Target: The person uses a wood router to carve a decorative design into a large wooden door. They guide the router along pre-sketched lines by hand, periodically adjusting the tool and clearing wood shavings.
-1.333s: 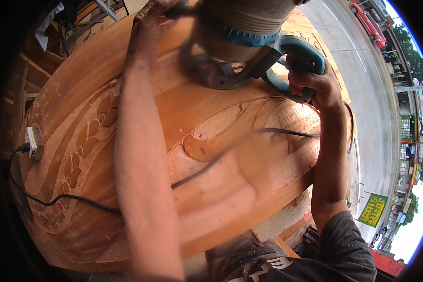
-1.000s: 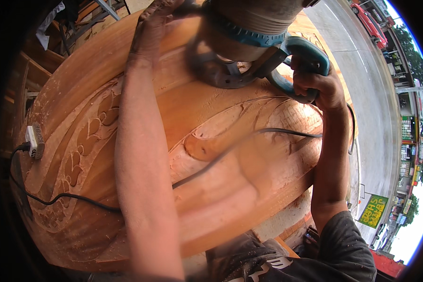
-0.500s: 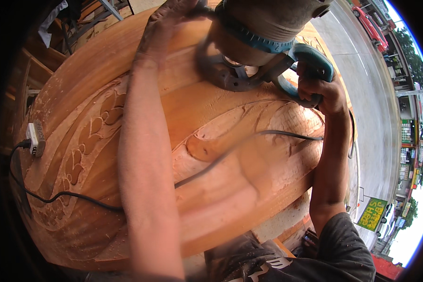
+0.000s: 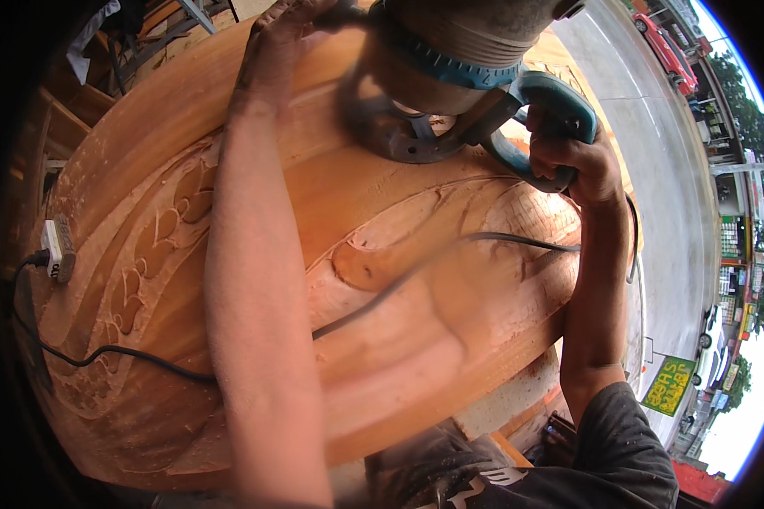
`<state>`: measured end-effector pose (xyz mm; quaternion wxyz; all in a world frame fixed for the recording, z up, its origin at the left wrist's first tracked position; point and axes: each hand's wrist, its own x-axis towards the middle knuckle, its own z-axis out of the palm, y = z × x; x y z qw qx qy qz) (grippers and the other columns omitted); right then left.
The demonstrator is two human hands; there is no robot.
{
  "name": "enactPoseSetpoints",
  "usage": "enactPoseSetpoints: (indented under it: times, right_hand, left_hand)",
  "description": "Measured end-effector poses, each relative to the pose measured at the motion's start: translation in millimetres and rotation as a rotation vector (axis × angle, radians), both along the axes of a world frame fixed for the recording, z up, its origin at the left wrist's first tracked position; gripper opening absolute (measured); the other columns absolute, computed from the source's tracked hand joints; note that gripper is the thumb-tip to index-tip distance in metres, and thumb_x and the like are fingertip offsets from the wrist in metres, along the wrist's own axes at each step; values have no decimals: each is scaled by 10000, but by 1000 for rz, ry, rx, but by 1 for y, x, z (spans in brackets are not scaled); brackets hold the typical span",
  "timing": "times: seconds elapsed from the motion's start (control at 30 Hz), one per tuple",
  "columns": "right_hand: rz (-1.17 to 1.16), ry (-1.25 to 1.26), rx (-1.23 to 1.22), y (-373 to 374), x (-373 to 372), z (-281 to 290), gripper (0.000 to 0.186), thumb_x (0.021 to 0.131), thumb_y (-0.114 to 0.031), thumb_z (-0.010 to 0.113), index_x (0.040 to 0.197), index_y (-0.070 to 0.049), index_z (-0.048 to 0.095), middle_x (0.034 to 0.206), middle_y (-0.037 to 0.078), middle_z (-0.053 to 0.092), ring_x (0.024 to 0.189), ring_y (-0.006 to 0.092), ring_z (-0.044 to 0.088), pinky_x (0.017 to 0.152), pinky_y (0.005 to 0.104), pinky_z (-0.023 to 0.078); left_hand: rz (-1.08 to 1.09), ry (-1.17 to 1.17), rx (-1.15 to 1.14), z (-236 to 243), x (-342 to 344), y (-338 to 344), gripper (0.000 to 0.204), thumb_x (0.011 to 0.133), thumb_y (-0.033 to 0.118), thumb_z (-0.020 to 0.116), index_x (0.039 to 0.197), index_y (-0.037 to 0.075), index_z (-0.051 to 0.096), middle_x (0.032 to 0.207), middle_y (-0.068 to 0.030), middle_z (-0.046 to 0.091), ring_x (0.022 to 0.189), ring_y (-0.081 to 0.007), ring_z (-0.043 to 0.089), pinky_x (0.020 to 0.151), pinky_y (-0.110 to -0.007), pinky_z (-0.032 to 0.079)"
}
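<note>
A large router (image 4: pixel 458 55) with a blue-green depth ring and a dark round base rests on a broad slab of orange-brown carved wood (image 4: pixel 339 204). My right hand (image 4: pixel 577 161) is wrapped round its blue-green loop handle (image 4: pixel 560 102). At the top edge of the view, my left hand (image 4: pixel 293 21) is closed on the router's dark side handle, its fingers partly cut off by the frame. Curving grooves and leaf-like shapes are cut into the wood, with fine dust over them. The router's bit is hidden behind the base.
A black power cord (image 4: pixel 161 363) runs across the slab under my left forearm, from a white plug block (image 4: pixel 58 248) at the left edge. Timber pieces (image 4: pixel 64 119) stand at the far left. A paved road (image 4: pixel 645 127) with a red car (image 4: pixel 666 53) lies to the right.
Both my hands and the router have shifted slightly left over the wood. The grip of each hand is the same.
</note>
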<state>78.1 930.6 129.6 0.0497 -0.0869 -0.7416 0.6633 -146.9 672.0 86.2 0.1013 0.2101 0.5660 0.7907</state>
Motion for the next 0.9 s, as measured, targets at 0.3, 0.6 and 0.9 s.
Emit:
enactPoseSetpoints:
  times: [0.3,0.6,0.9]
  right_hand:
    - [-22,-6,21,-9,-3,4,269,727,-74,732,983,-7,681,616,12,559,513,98,510,495,259,362]
    - [-45,0,58,-14,-6,6,263,714,-72,736,963,-9,682,617,18,575,518,107,526,509,262,386]
    - [-32,0,75,-22,-13,9,271,722,-77,729,979,0,688,631,27,582,516,120,521,516,276,393]
  left_hand:
    - [-45,54,51,-9,-13,-5,392,887,519,726,1081,179,714,1050,34,705,1043,-103,650,987,-373,462]
    - [-54,76,95,-20,-22,-8,453,937,397,740,1244,64,718,1217,-38,714,1021,-125,681,1037,-393,541]
    - [6,72,43,-15,-20,-12,481,936,463,747,1219,74,739,1128,-27,751,950,-154,723,930,-345,577]
